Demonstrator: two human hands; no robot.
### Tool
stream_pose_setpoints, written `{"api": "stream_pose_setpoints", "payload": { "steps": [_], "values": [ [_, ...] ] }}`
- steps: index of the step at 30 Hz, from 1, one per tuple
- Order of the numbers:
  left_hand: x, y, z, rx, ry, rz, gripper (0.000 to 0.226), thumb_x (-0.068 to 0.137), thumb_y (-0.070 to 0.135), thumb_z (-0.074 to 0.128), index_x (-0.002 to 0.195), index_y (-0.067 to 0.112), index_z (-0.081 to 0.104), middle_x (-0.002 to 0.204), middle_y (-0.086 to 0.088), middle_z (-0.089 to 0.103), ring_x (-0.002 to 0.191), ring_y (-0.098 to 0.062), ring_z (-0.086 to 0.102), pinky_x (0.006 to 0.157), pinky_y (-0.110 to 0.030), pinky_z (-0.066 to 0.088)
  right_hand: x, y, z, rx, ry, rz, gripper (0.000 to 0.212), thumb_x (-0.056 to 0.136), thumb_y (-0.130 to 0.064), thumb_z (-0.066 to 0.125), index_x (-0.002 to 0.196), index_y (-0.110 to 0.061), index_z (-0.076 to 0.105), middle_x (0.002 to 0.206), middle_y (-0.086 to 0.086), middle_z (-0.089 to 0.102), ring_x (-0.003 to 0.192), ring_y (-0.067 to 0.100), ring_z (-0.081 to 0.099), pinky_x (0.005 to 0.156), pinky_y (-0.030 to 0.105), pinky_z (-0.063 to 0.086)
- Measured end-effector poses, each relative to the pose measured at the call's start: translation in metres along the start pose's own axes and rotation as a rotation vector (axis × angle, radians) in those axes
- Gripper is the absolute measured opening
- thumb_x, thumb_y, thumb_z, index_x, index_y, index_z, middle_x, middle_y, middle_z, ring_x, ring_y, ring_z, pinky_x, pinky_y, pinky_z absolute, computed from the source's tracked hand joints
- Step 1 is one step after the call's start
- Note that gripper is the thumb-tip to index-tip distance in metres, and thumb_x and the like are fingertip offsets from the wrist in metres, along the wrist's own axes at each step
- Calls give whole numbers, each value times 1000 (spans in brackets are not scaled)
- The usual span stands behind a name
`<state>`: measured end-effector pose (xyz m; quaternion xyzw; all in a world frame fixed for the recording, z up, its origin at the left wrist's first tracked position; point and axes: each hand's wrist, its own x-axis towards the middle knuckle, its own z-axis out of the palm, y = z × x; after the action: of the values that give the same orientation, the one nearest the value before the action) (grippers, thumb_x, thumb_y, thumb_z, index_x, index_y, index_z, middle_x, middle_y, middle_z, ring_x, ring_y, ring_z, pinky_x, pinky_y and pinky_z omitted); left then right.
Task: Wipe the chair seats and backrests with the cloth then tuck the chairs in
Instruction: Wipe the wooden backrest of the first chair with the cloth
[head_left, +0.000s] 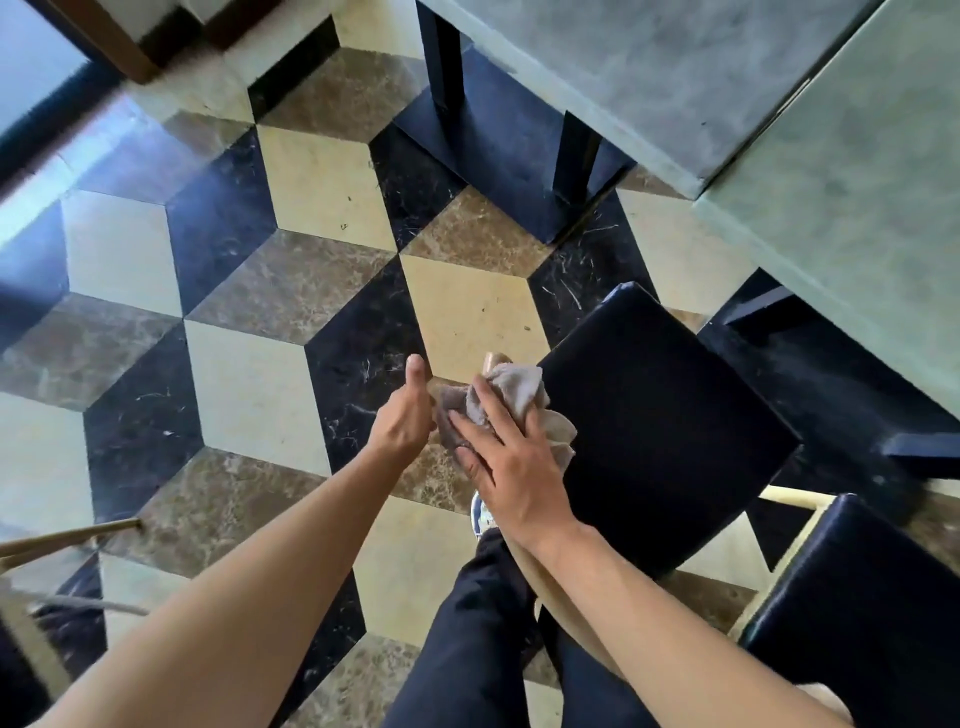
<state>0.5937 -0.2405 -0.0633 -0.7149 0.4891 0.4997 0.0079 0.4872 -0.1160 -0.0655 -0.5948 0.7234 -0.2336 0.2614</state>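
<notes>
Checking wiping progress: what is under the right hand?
The crumpled grey cloth lies under the right hand, pressed on the chair's wooden backrest; most of that rail is covered.

— Where was the cloth (511, 410)?
— Under the right hand (511, 467), at the left edge of the chair seat (660, 431); the left hand (402, 415) was just left of it.
— And the table (852, 208)?
— Beyond the seat, to its right.

Floor (311, 176) tiled in cube pattern, cream, brown, black marble. Two black-seated chairs (660, 415) and dark bench base (498, 156) stand on it.
</notes>
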Motion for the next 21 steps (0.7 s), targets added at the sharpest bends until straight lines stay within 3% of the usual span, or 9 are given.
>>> {"api": "stream_pose_setpoints", "payload": {
  "steps": [3,5,8,12,15,21],
  "values": [
    [-2,-9,-10,-67,-20,57,103,83,81,2,97,7,72,88,-17,73,89,-32,68,98,-51,48,34,-7,2,-152,-80,73,47,103,-39,42,150,-39,41,170,-5,1,148,47,16,112,60,38],
    [-2,-15,-13,-101,-22,54,98,88,77,3,88,8,71,84,-16,72,85,-32,68,95,-50,49,50,-8,5,-97,-49,177,54,100,-32,51,152,-38,35,169,-1,-1,143,48,23,103,56,47],
    [-2,-25,-17,-117,-30,45,95,93,73,4,86,6,70,84,-16,72,83,-33,69,92,-48,51,66,-10,7,-22,28,339,66,98,-31,54,155,-31,21,164,11,10,134,46,36,93,48,53],
    [-2,-32,-22,-115,-38,89,90,95,72,6,87,7,69,84,-15,72,81,-32,69,89,-47,53,75,-17,12,35,149,483,73,100,-37,51,158,-23,8,148,13,30,121,36,52,81,41,56],
    [-3,-29,-21,-128,-62,131,85,97,70,9,91,10,69,84,-13,73,81,-29,69,88,-47,54,61,-19,15,-95,117,412,74,101,-33,50,159,-17,7,152,18,28,123,39,50,85,44,58],
    [-30,-36,-2,-105,-107,208,85,99,65,10,95,6,71,86,-15,72,83,-29,69,86,-47,55,-6,-23,13,-296,-123,209,83,101,-33,54,160,-21,-2,167,19,-11,136,44,36,101,48,51]
  ]
}}
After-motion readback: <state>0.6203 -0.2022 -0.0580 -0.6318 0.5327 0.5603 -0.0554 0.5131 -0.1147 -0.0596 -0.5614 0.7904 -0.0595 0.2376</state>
